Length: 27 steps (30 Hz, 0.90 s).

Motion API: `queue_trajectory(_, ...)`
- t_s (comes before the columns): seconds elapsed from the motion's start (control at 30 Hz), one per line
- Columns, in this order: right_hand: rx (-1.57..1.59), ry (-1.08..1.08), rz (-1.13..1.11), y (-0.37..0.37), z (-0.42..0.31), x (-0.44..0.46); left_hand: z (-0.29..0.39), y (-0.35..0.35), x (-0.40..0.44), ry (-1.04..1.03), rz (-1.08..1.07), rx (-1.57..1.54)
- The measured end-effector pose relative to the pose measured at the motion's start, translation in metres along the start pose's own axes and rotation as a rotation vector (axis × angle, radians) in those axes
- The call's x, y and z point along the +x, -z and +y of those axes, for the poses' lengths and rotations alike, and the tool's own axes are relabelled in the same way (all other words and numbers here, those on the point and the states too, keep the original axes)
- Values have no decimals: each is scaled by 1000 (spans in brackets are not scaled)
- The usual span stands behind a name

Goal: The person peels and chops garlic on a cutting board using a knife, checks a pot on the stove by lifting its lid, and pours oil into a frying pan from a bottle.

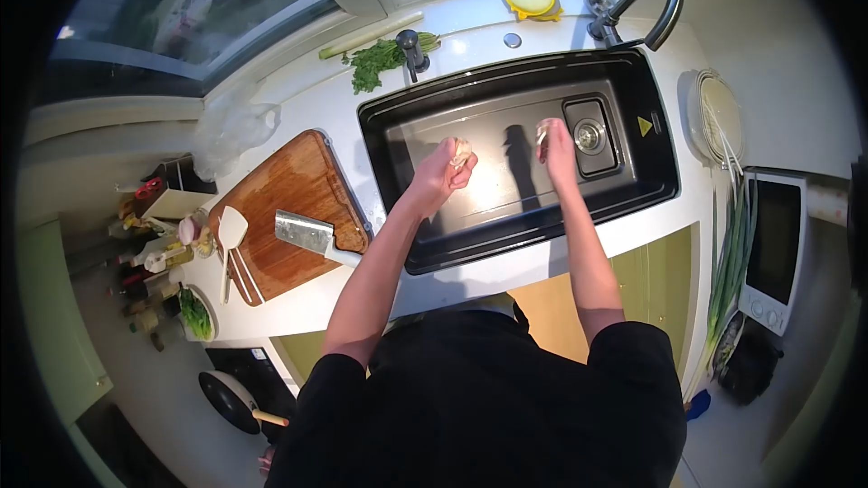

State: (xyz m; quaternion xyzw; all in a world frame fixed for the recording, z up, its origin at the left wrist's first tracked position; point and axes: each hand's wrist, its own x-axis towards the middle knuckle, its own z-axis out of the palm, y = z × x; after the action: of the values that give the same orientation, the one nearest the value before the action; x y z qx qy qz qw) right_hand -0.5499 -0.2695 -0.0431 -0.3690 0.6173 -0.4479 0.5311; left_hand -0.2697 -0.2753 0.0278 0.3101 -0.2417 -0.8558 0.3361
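Observation:
Both my hands are over the black sink. On the left side of the basin, my left hand is closed around a small pale beige lump, perhaps garlic or ginger; its kind is not clear. My right hand is held apart from it, near the drain, with the fingers bent together. Something small and whitish shows at those fingers, too small to name. The right arm's shadow falls on the basin floor.
Left of the sink, a cleaver lies on a wooden cutting board, with a white spatula beside it. Leafy greens lie behind the sink near a soap dispenser. The faucet rises at the back right. Green onions lie by a microwave.

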Motion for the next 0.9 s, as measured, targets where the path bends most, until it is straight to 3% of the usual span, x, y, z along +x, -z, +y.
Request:
queue_trajectory(0.03, -430, 56, 317, 17, 65, 19, -3, 0, 0, -22, 6, 34)
queue_trajectory(0.1, -763, 168, 457, 16, 73, 20, 4, -8, 5, -43, 44, 151)
queue_trajectory(0.17, -579, 235, 164, -12, 16, -18, 8, -22, 5, -81, 113, 238)
queue_trajectory(0.2, -58, -8, -42, -35, -8, -28, 7, -27, 8, -99, 142, 280)
queue_trajectory(0.23, 126, -8, -128, -57, -50, -48, 1, -25, 12, -144, 164, 392)
queue_trajectory(0.3, 189, 64, -189, -83, -57, -58, -14, -17, 22, -241, 206, 619)
queue_trajectory(0.4, 360, -29, -136, -100, -66, -66, -14, -36, 14, -539, 383, 1024)
queue_trajectory(0.6, 686, -162, -20, -91, -49, -67, -20, -38, 9, -491, 517, 1018)
queue_trajectory(0.63, 703, -167, -9, -87, -52, -68, -23, -36, 11, -493, 559, 1022)
queue_trajectory(0.73, 651, -125, 51, -68, -57, -72, -68, 7, 42, -546, 373, 1403)
queue_trajectory(0.77, 564, -76, 72, -64, -58, -73, -79, -3, 43, -333, 540, 1643)
queue_trajectory(0.87, 362, 52, 81, -48, -55, -67, -75, 0, 54, -599, 624, 1845)
queue_trajectory(0.9, 306, 79, 78, -43, -51, -69, -62, -2, 55, -532, 535, 1690)
